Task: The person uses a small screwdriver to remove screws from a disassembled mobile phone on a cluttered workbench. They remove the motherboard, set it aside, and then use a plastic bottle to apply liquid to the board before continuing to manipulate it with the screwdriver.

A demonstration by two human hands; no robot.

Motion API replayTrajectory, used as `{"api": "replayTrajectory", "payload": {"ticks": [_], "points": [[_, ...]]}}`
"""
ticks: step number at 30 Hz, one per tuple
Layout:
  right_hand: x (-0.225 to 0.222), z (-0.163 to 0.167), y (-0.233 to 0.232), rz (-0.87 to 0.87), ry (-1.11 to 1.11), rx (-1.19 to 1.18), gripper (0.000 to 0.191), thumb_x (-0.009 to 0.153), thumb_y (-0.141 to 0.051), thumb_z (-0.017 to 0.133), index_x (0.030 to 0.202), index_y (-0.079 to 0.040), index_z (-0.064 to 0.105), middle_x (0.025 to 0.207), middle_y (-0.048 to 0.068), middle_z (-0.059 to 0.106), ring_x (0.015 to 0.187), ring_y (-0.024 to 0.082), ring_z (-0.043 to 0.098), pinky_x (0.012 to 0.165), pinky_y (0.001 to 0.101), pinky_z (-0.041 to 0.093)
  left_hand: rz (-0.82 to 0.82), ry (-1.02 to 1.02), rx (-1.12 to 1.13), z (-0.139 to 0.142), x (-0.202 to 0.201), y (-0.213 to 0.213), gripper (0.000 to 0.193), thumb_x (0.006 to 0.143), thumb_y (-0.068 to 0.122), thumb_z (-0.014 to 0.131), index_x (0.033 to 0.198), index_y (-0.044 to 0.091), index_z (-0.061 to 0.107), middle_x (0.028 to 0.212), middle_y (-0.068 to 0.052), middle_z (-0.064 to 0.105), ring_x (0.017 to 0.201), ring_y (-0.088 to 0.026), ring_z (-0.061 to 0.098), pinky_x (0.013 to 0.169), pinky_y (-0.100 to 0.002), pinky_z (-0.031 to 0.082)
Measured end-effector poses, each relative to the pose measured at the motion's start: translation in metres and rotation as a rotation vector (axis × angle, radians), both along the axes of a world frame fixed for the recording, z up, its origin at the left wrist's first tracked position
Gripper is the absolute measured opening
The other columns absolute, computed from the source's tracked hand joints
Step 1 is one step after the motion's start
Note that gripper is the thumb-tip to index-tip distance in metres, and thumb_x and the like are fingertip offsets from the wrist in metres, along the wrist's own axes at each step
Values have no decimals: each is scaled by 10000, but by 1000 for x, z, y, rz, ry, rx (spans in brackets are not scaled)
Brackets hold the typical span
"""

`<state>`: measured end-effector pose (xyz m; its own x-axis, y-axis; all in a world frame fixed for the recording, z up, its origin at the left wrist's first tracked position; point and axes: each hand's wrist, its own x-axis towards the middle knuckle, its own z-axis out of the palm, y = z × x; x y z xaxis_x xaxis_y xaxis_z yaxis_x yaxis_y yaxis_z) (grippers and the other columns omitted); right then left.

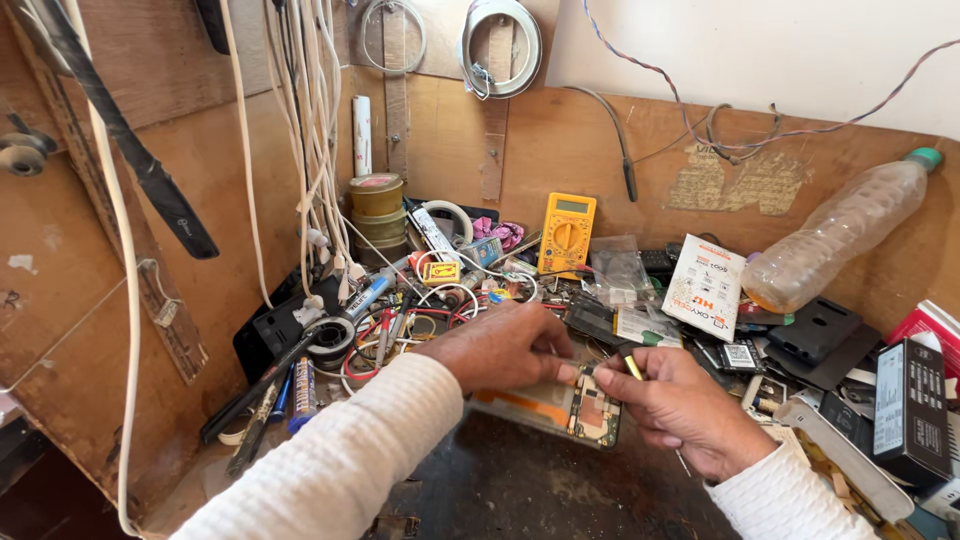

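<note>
The plywood bench [300, 180] filled the frame, its back crowded with clutter: a clear bottle [840, 232] leaned at upper right, white cables [318, 140] hung at upper left, and a yellow multimeter [566, 233] stood at centre top. Just below centre lay an opened phone [560, 405], back up, on the dark mat [540, 490]. The left hand [500, 345] rested over its upper edge, fingers curled down and pinching something too small to make out. The right hand [680, 410] was closed around a thin yellow-tipped tool [630, 365], aimed at the phone's top. The work probably called for light pressure, with the left hand pinning the phone flat.
</note>
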<state>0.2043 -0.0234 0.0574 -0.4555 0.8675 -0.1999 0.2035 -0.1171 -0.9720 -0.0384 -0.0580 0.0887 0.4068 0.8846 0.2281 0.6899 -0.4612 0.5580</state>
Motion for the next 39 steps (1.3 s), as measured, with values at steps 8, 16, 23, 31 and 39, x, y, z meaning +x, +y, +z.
{"api": "replayTrajectory", "payload": {"ticks": [8, 16, 23, 31, 39], "points": [[0, -16, 6, -122, -229, 537, 272, 919, -298, 713, 976, -33, 725, 628, -43, 622, 553, 112, 537, 529, 309, 429, 234, -56, -29, -29, -19, 14, 278, 780, 283, 822, 961, 73, 796, 895, -153, 779, 858, -287, 774, 786, -435, 582], [-27, -6, -32, 8, -707, 776, 488, 882, -432, 721, 1243, -113, 641, 1107, 106, 629, 969, 302, 659, 833, 426, 555, 575, -106, -64, -47, -31, 9, 263, 781, 275, 837, 898, 45, 787, 932, -154, 765, 931, -297, 745, 842, -438, 564], [-38, -11, -48, 6, -916, 1020, 391, 935, -399, 605, 1138, -78, 512, 1058, 186, 566, 753, 394, 691, 648, 522, 552, 615, -106, -91, -52, -28, 7, 237, 786, 275, 827, 896, 67, 802, 953, -149, 782, 963, -289, 742, 899, -420, 561], [-26, -19, -31, -116, -1076, 975, 323, 970, -361, 551, 1102, -68, 518, 1000, 179, 597, 733, 399, 702, 643, 523, 568, 592, -132, -116, -54, -10, 4, 225, 822, 244, 763, 965, 71, 781, 980, -155, 765, 994, -308, 734, 905, -434, 561], [-24, -19, -28, -192, -1161, 950, 347, 973, -383, 544, 1034, -42, 537, 1012, 176, 609, 750, 404, 716, 655, 527, 588, 470, -79, -3, -57, -5, -2, 463, 830, 372, 788, 1132, 31, 705, 1159, -210, 671, 1174, -344, 619, 1022, -456, 480]]}}
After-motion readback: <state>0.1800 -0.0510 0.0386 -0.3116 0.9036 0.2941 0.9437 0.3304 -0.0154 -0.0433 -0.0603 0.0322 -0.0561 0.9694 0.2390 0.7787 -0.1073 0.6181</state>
